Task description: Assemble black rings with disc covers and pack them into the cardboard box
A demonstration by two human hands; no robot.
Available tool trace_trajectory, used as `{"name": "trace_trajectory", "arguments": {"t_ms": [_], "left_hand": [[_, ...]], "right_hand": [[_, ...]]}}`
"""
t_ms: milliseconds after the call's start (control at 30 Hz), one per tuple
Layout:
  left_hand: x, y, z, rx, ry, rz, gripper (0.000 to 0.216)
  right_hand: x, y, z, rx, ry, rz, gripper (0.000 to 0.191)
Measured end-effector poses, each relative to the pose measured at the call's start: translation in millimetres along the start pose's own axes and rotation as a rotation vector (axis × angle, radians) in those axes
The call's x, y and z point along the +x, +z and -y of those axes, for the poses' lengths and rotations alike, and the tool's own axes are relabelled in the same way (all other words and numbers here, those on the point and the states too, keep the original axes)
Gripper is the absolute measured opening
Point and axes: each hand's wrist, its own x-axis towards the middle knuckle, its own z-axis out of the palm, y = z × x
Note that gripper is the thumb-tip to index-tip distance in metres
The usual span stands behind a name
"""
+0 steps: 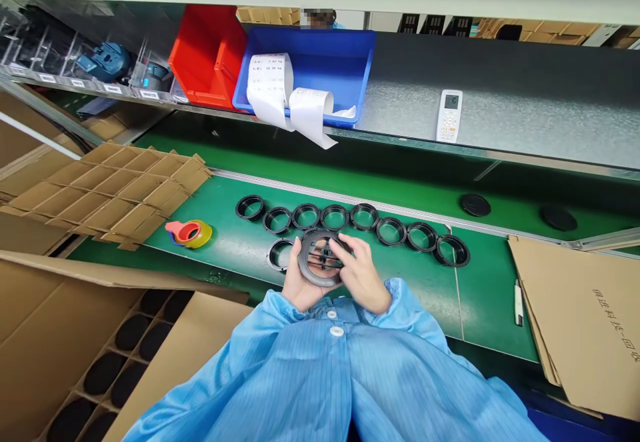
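Note:
Both my hands meet over the green bench and hold one black ring-shaped plastic part [320,259] upright between them. My left hand [295,283] grips its left rim with the thumb curled over the edge. My right hand [361,275] closes on its right side, fingers reaching into the opening. Just behind the held part, several more black rings [364,217] lie in a curved row on the green mat. One further ring [278,254] lies flat beside my left hand.
An open carton with cardboard cells holding black discs [113,355] stands at the lower left; a cardboard divider grid [115,189] lies beyond it. A tape roll [193,233], a pen [519,302], flat cardboard [580,322], red [210,55] and blue bins [320,69], a remote [449,115].

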Motion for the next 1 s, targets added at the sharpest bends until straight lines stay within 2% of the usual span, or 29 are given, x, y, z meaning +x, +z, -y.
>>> {"name": "trace_trajectory", "arguments": {"t_ms": [100,200,233,333,400,500,600,667,800,933,1000], "left_hand": [[5.1,-8.6,-0.1,-0.01,0.004,-0.172,0.051],[9.8,-17.5,9.3,0.055,-0.092,-0.303,0.048],[10.9,-20.0,14.4,0.086,-0.13,-0.336,0.048],[12.8,-26.9,29.6,0.173,-0.204,-0.407,0.048],[12.6,-32.0,34.2,0.205,-0.231,-0.426,0.053],[8.3,-43.6,28.6,0.272,-0.255,-0.46,0.06],[-1.1,-62.3,13.4,0.348,-0.151,-0.577,0.056],[-10.1,-77.4,2.2,0.319,-0.086,-0.633,0.049],[-32.5,-105.1,-15.4,0.203,-0.03,-0.702,0.032],[-52.2,-122.3,-24.0,0.145,0.008,-0.756,0.022],[-57.3,-128.4,-26.7,0.137,0.007,-0.766,0.021]], "right_hand": [[-12.9,12.0,-7.8,-0.158,-0.085,0.177,0.065],[-23.2,19.9,-20.3,-0.116,-0.004,0.311,0.069],[-26.2,22.6,-24.5,-0.071,0.054,0.347,0.079],[-33.7,34.4,-35.8,0.074,0.23,0.451,0.123],[-35.8,45.3,-44.6,0.14,0.268,0.495,0.134],[-28.9,60.8,-66.2,0.097,0.304,0.432,0.126],[-9.3,70.5,-96.4,-0.197,0.456,0.26,0.117],[4.9,75.6,-115.1,-0.391,0.502,0.223,0.115],[17.4,89.2,-137.1,-0.55,0.469,0.308,0.115],[10.3,99.4,-145.5,-0.551,0.457,0.403,0.117],[7.9,100.1,-145.9,-0.563,0.43,0.407,0.113]]}}
